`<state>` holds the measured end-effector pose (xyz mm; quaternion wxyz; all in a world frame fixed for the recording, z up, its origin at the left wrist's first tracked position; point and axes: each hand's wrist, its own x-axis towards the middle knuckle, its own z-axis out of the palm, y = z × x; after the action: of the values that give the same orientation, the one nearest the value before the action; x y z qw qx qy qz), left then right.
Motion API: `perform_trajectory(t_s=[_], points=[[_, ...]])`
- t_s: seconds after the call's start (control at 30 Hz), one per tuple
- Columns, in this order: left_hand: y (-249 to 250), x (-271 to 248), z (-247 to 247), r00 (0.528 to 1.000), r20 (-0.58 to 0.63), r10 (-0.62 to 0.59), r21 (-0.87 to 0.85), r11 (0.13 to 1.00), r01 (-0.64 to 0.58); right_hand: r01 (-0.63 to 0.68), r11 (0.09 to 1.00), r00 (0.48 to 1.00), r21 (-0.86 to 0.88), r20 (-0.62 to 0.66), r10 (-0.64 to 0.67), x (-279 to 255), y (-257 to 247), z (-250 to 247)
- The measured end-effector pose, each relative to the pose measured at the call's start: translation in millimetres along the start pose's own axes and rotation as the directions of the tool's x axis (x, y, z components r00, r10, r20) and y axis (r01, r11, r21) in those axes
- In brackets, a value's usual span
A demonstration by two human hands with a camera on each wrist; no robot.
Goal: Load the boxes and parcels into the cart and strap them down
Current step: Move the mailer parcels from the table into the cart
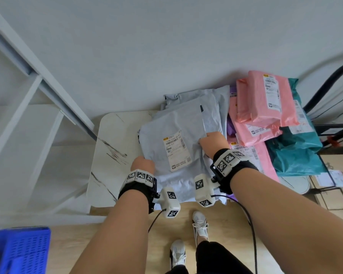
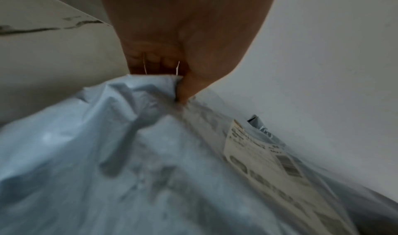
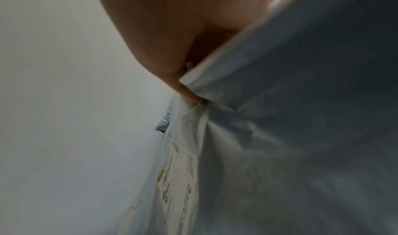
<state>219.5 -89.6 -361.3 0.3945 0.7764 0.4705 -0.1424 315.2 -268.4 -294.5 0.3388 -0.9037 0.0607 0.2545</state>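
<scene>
Item: grey parcel (image 1: 178, 147), frame centre, top of grey stack on marble table (image 1: 111, 147). Left hand (image 1: 143, 163) pinches its left edge; right hand (image 1: 213, 142) pinches right edge, fingers underneath probably curled. Step: pickup. Next: lift clear, carry to cart, not identifiable here.

Bare marble tabletop (image 1: 115, 147) left of the grey parcel pile (image 1: 186, 123) is open; pink parcels (image 1: 265, 107) crowd its right side.

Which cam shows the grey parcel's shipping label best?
Head view: the label lies flat and whole on the grey parcel. Left wrist shows it blurred and oblique; right wrist shows only an edge-on sliver.
</scene>
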Motion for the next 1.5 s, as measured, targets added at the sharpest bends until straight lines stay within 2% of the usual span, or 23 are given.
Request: perform_trajectory(t_s=[0.07, 0.13, 0.2, 0.3, 0.43, 0.53, 0.67, 0.93, 1.03, 1.2, 1.37, 1.5], points=[[1.5, -8.7, -7.7, 0.997, -0.076, 0.002, -0.068, 0.998, -0.007, 0.002, 1.000, 1.000, 0.014, -0.011, -0.002, -10.7, -4.4, -2.1], [4.4, -20.9, -15.4, 0.990, -0.142, 0.015, -0.158, 0.987, -0.038, 0.070, 0.996, 0.998, -0.060, 0.005, -0.069, -21.1, -5.0, -0.9], [7.7, -32.5, -22.4, 0.978, -0.205, 0.027, -0.227, 0.971, -0.074, 0.037, 0.999, 0.999, 0.028, 0.021, -0.038, -27.6, -5.2, 1.9], [15.4, -48.3, -31.6, 0.958, -0.282, 0.052, -0.326, 0.934, -0.147, 0.079, 0.993, 0.995, 0.086, -0.060, -0.074, -36.1, -1.2, 1.5], [30.2, -70.5, -29.5, 0.961, -0.255, 0.103, -0.498, 0.838, -0.222, 0.091, 0.983, 0.989, 0.158, -0.134, -0.070, -57.5, 13.3, -13.7], [43.4, -94.3, -17.6, 0.953, -0.219, 0.210, -0.512, 0.806, -0.295, 0.105, 0.964, 0.971, 0.243, -0.233, -0.047, -70.9, 30.1, -29.3], [67.7, -122.9, 2.3, 0.938, -0.165, 0.304, -0.561, 0.754, -0.343, 0.119, 0.958, 0.935, 0.262, -0.354, -0.020, -81.9, 65.1, -56.3], [112.8, -179.3, 71.3, 0.889, 0.012, 0.458, -0.511, 0.767, -0.389, 0.039, 0.953, 0.873, 0.301, -0.474, 0.114, -95.9, 151.1, -117.6], [133.3, -208.0, 112.7, 0.860, 0.051, 0.507, -0.436, 0.787, -0.438, -0.035, 0.948, 0.849, 0.317, -0.491, 0.196, -102.6, 198.1, -146.8], [166.0, -262.0, 188.6, 0.806, 0.156, 0.571, -0.258, 0.811, -0.525, -0.065, 0.870, 0.773, 0.488, -0.527, 0.354, -123.4, 286.8, -209.4], [193.1, -314.4, 266.8, 0.697, 0.264, 0.667, -0.080, 0.735, -0.673, -0.159, 0.875, 0.652, 0.457, -0.617, 0.441, -139.3, 366.2, -271.7], [203.6, -352.1, 320.2, 0.612, 0.375, 0.697, 0.078, 0.634, -0.770, -0.161, 0.908, 0.670, 0.387, -0.632, 0.389, -148.0, 417.0, -307.5]])
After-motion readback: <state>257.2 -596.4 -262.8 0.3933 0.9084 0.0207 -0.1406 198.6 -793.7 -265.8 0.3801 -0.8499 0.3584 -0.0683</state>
